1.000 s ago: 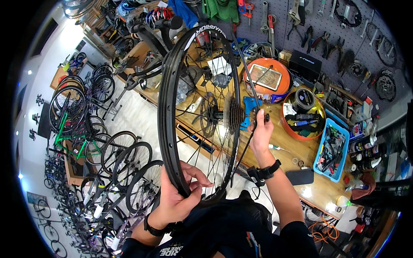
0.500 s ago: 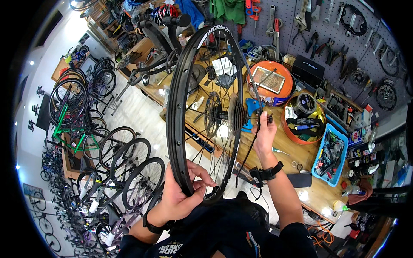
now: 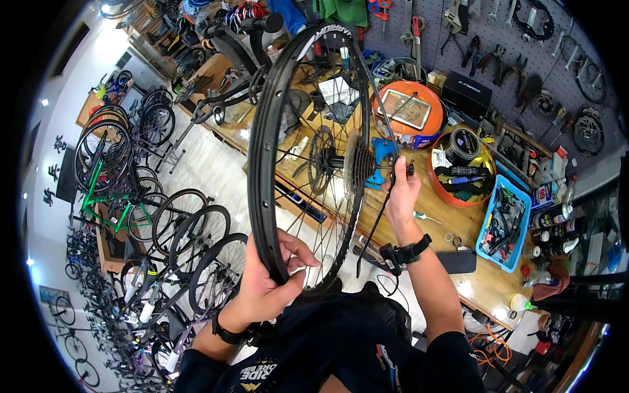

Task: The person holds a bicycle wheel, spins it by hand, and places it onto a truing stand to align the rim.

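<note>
A bicycle wheel (image 3: pixel 257 183) without a tyre stands upright and tilted in front of me, holes showing along its black rim bed. Its cassette (image 3: pixel 359 167) faces right and a disc rotor (image 3: pixel 320 160) shows through the spokes. My left hand (image 3: pixel 272 272) is closed around the lower rim, thumb and fingers on either side. My right hand (image 3: pixel 402 190), right of the cassette, pinches a thin black strip (image 3: pixel 379 224). One length runs up toward the top of the rim; the other hangs down to a loose end. A small black piece shows beside the right fingers.
A wooden workbench (image 3: pixel 429 229) holds an orange-lidded tub (image 3: pixel 411 98), a round orange tray (image 3: pixel 452 202) of tools, a blue basket (image 3: pixel 503 226) of small parts and a dark phone (image 3: pixel 457 262). Tools hang on a pegboard (image 3: pixel 432 19). Many bicycles (image 3: pixel 157 255) stand at left.
The wheel has shifted slightly left in view, with my left hand still on its rim. My left fingers have moved a little. My right hand keeps its pinch on the strip.
</note>
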